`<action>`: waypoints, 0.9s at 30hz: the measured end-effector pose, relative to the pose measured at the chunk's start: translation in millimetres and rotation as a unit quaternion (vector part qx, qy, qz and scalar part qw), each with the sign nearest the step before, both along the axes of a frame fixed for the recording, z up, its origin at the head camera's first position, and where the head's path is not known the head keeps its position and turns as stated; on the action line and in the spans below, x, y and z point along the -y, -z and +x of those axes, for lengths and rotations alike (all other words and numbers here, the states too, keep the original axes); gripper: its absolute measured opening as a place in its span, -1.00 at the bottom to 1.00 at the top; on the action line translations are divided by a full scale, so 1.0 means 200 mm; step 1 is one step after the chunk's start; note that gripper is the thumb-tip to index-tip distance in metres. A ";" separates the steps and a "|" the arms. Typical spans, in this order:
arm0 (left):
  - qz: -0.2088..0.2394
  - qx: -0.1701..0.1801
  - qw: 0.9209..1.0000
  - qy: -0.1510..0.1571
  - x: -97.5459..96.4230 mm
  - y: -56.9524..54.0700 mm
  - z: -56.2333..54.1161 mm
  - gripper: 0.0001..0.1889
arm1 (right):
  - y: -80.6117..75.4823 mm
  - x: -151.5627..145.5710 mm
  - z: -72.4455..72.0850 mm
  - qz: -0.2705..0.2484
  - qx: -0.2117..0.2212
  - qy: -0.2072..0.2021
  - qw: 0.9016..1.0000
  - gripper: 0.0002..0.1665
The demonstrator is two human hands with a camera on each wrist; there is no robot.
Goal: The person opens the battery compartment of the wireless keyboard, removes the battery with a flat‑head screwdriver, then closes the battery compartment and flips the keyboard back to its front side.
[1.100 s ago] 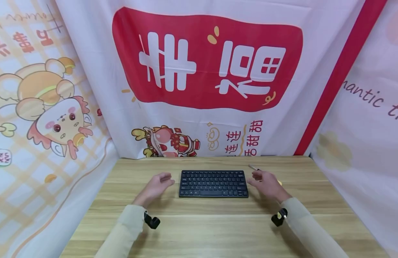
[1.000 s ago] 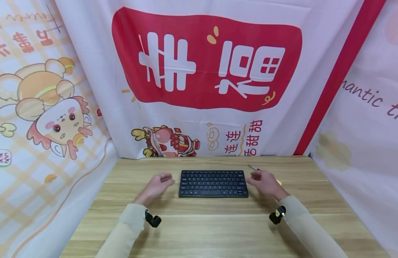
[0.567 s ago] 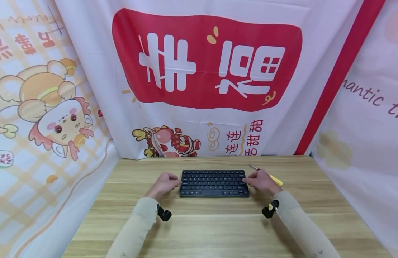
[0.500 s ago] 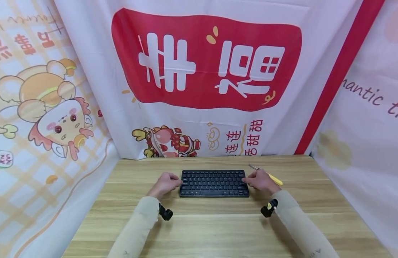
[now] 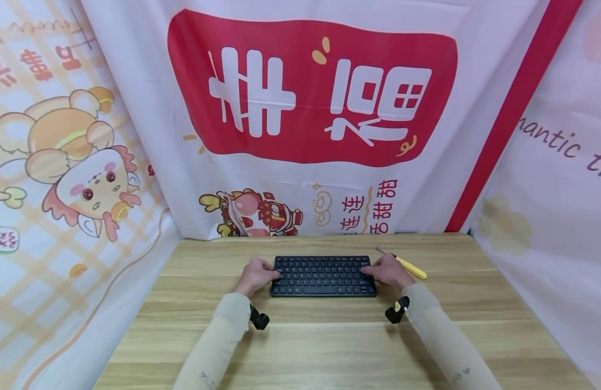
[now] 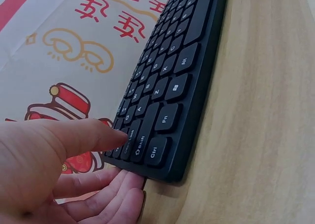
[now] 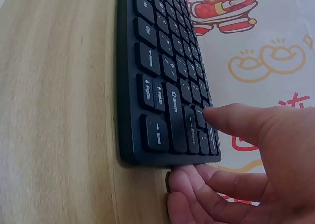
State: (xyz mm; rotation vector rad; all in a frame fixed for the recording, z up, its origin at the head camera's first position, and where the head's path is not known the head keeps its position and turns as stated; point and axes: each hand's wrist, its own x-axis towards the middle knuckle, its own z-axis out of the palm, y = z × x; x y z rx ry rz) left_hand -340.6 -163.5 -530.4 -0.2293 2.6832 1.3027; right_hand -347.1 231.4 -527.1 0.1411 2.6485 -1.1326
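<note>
The keyboard (image 5: 324, 276) is located toward the far side of the wooden table (image 5: 325, 346), keys uppermost; its left end is pinched by the left hand (image 5: 255, 275), with the thumb on the upper face and the fingers at the end edge below; its right end is pinched likewise by the right hand (image 5: 389, 271); whether the keyboard is raised at all cannot be told. The step in hand is judged to be a two-handed grip; for the next move, equal hold and level support are called for; the yellow-handled tool (image 5: 412, 268), partly hidden behind the right hand, should be avoided.
</note>
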 end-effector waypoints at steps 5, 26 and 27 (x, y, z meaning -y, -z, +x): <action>0.000 -0.013 1.000 0.015 0.00 -0.01 0.03 -0.66 | 0.01 0.01 -0.02 0.014 0.012 0.009 1.000 -0.33; -0.229 -0.169 0.919 0.272 -0.27 -0.13 0.26 -0.02 | -0.12 0.03 0.10 -0.024 -0.010 0.028 0.999 -0.37; -0.245 -0.177 0.911 0.281 -0.29 -0.13 0.26 0.01 | -0.13 0.03 0.10 -0.025 -0.010 0.026 0.999 -0.37</action>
